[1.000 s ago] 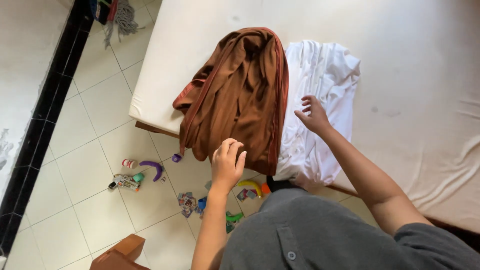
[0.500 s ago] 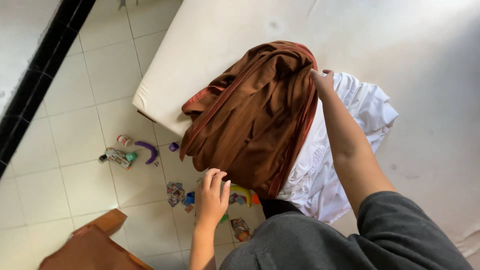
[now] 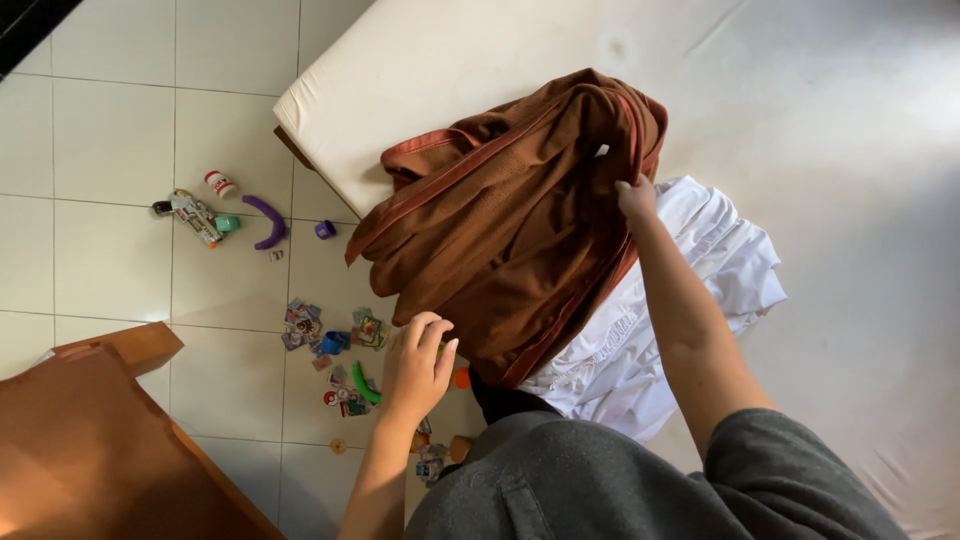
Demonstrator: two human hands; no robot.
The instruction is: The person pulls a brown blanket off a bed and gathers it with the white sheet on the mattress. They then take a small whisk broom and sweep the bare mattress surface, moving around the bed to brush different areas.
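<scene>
Head view shows the right hand [image 3: 636, 197] pinching the upper edge of the brown garment [image 3: 520, 220], which lies heaped on the cream mattress [image 3: 450, 60] partly over a white cloth [image 3: 700, 290], while the left hand [image 3: 417, 362] curls loosely at its lower hem, gripping nothing clearly. Soft, slack, red-seamed fabric hanging past the mattress corner could slide onto the tiled floor [image 3: 110, 130] among small plastic toys [image 3: 215, 212].

Two hands are seen: the left hand [image 3: 418, 365] and the right hand [image 3: 636, 197]. Two cloths are counted on one mattress [image 3: 800, 120]: one brown cloth [image 3: 510, 220] and one white cloth [image 3: 690, 300]. On the floor [image 3: 110, 130], one small jar [image 3: 220, 184], one purple arc [image 3: 265, 220], one green arc [image 3: 364, 385] and several scattered cards [image 3: 300, 322] are seen; their exact count cannot be told.
</scene>
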